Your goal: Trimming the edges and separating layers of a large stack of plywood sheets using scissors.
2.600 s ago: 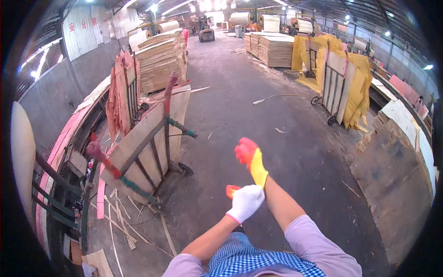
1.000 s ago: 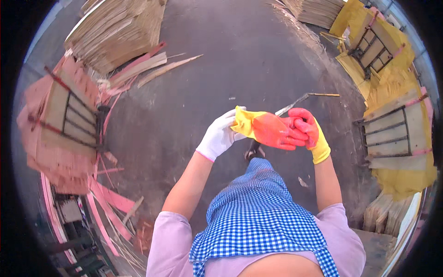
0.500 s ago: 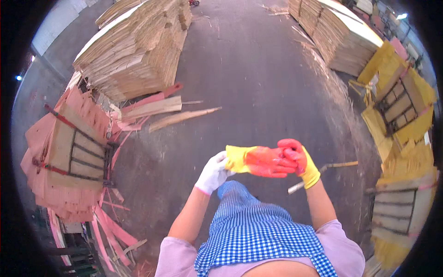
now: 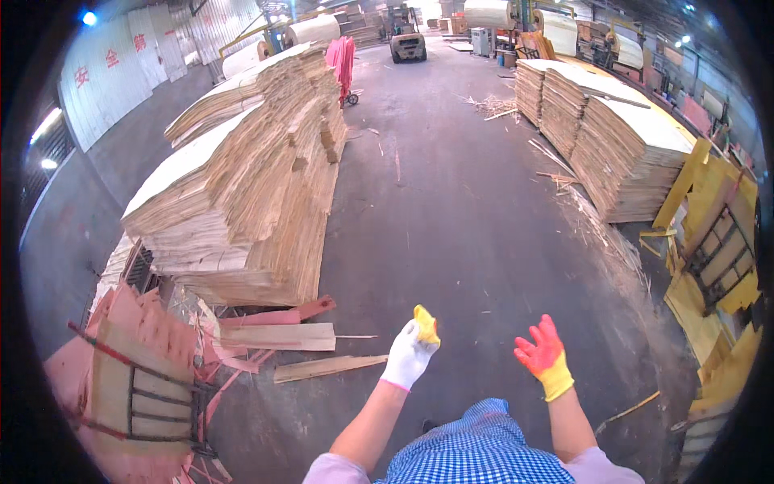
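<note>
A tall, uneven stack of pale brown wood sheets rose left of the dark grey floor; a lower, white-topped wood stack stood across on the right. Ragged pink sheets and a dark metal frame were at lower left, near flat, pale wooden strips. Thin yellow sheets lined the right edge. Far off stood a boxy forklift and a large white roll.

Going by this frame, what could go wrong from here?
Only the left hand holds the bunched yellow glove, so it might slip and drop.
Loose wood strips lie on the floor to the left, a possible trip hazard.
The tall wood stack at left has uneven edges; sheets could perhaps slide.
</note>
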Demonstrator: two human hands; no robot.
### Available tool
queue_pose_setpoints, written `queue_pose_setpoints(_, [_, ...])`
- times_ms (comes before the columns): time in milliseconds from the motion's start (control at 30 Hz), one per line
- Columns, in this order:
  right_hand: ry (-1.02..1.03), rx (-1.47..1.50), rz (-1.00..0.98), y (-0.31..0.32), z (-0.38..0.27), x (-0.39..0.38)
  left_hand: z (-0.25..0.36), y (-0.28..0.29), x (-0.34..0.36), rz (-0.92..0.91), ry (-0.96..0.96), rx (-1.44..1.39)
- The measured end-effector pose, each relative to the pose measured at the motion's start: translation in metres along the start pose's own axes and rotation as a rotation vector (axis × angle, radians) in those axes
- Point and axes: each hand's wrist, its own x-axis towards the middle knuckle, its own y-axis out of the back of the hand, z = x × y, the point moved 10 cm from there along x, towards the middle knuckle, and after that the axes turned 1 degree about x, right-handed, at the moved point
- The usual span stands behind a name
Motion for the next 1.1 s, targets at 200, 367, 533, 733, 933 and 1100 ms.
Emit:
queue_pose_setpoints(200, [0.053,0.059,-0.315,-0.154,-0.062,0.102,0.090,-0.012,0.144,0.070,-0.222,0.105])
queue_pose_setpoints(367, [-0.208,-0.323,-0.613,-0.208,-0.025,0.321,0.106,0.014,0.234,0.256,-0.353,0.087])
queue_pose_setpoints(533, [-0.034,-0.513,-0.848,-0.364,0.012,0.387,0.125,0.046,0.288,0.532,-0.455,0.140])
queue_pose_setpoints(733, [-0.418,-0.362,-1.286,-0.537,0.002,0.423,0.256,0.051,0.335,0.728,-0.663,0.175])
queue_pose_setpoints(933, [-0.271,-0.369,-1.066,-0.639,-0.049,0.528,0.349,0.106,0.483,0.694,-0.703,0.031])
queue_pose_setpoints(1100, [-0.142,-0.227,-0.607,-0.609,-0.141,0.701,0.408,0.046,0.666,0.649,-0.457,0.290])
